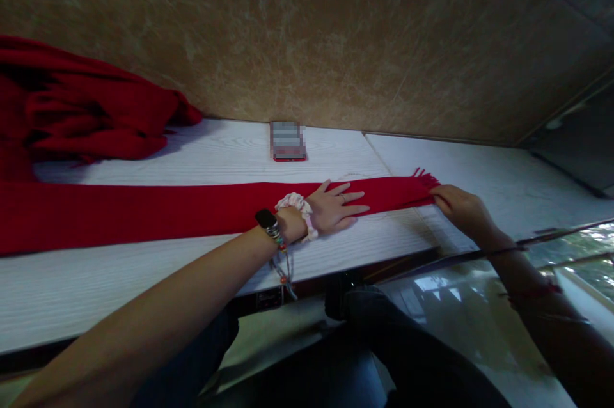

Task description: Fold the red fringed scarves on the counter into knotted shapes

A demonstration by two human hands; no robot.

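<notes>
A long red scarf lies stretched in a flat strip across the white wood-grain table. My left hand rests on top of it with the fingers spread, right of the strip's middle. At the scarf's fringed right end, my right hand pinches the edge near the tassels. The left wrist wears a dark watch band, a pale scrunchie and a beaded cord.
A heap of red cloth sits at the back left. Against the brown marbled wall lies a phone-like item, its face blurred out. The table has its front edge close to my legs.
</notes>
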